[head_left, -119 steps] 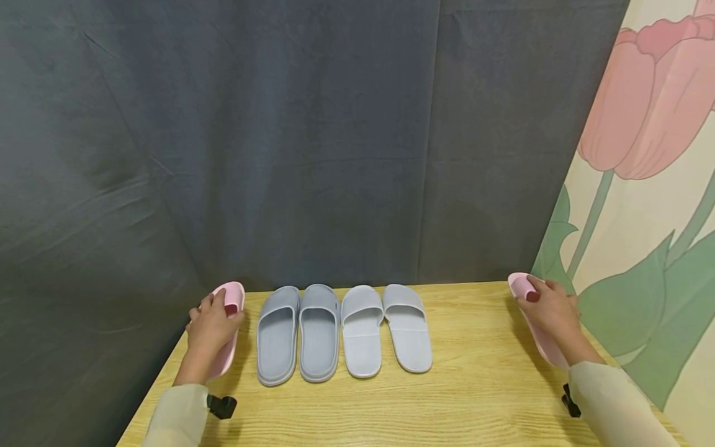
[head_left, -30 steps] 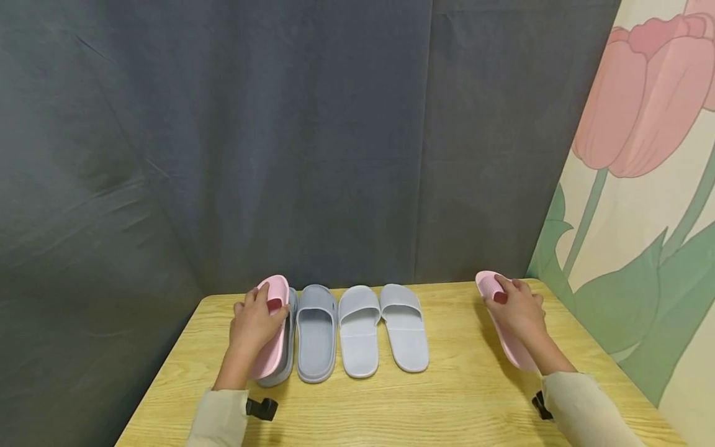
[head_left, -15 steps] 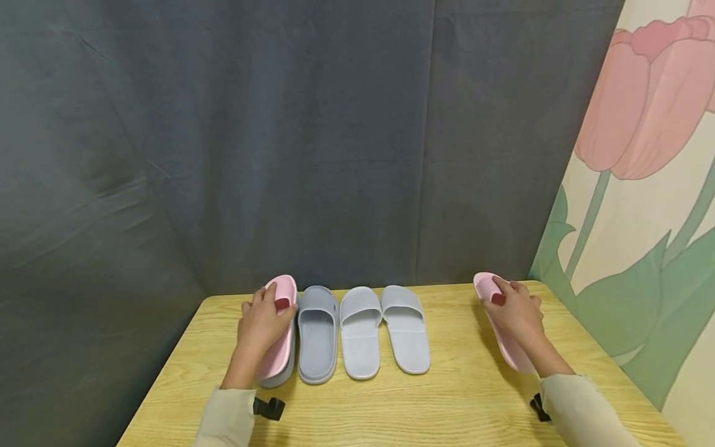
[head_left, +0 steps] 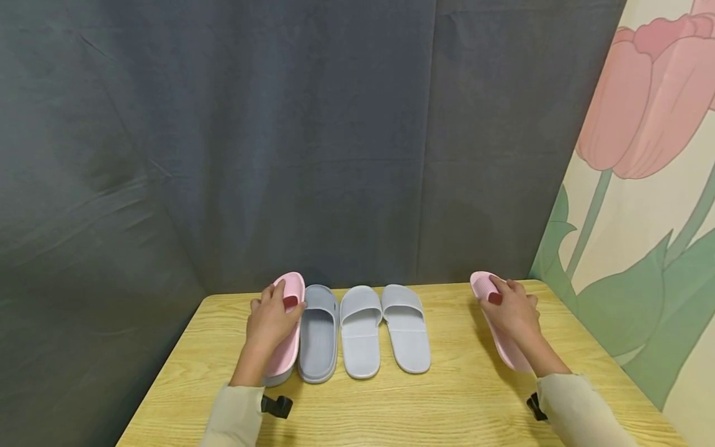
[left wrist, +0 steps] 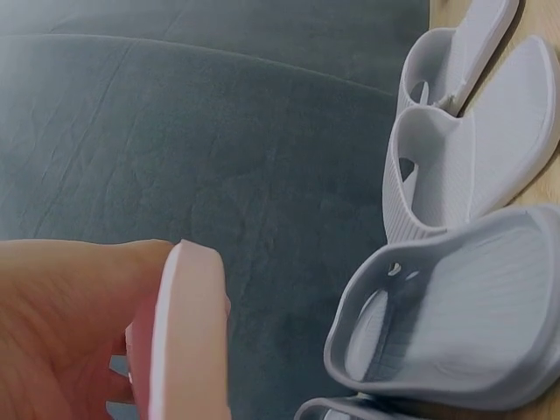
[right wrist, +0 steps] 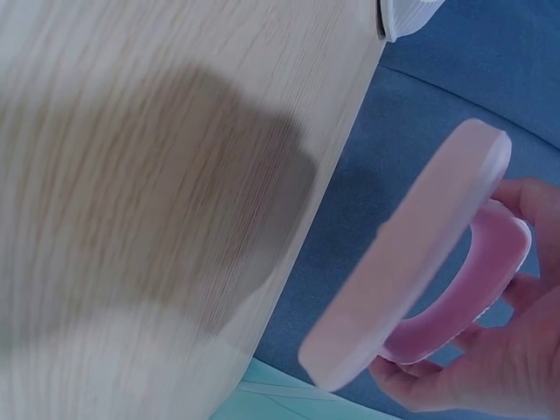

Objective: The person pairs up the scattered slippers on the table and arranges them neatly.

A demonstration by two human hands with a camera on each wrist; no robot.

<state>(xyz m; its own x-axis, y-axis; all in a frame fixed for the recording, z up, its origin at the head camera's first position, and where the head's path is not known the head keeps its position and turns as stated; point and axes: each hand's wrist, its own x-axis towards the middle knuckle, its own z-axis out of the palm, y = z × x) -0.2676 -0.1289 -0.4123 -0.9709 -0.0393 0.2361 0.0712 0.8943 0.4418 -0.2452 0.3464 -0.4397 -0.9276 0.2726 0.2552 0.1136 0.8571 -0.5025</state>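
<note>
My left hand (head_left: 272, 323) grips a pink slipper (head_left: 290, 287) by its strap. That slipper overlaps the left slipper of a darker grey pair, of which only the heel end (head_left: 279, 379) shows beneath it. In the left wrist view the pink sole (left wrist: 194, 332) stands on edge beside the thumb. Over at the right, my right hand (head_left: 512, 313) holds the matching pink slipper (head_left: 481, 284) by the strap. The right wrist view shows this slipper's sole (right wrist: 407, 254) raised off the table, with a shadow on the wood.
The other darker grey slipper (head_left: 317, 347) lies beside two light grey slippers (head_left: 360, 354) in a row on the wooden table (head_left: 391, 416). Behind the table hangs a dark grey curtain (head_left: 313, 155). A wall painted with tulips (head_left: 617, 118) borders the right side.
My left hand has carried its pink slipper rightward from the table's left edge to over the left darker grey slipper. My right hand has shifted leftward with its slipper. The grey slippers stay put.
</note>
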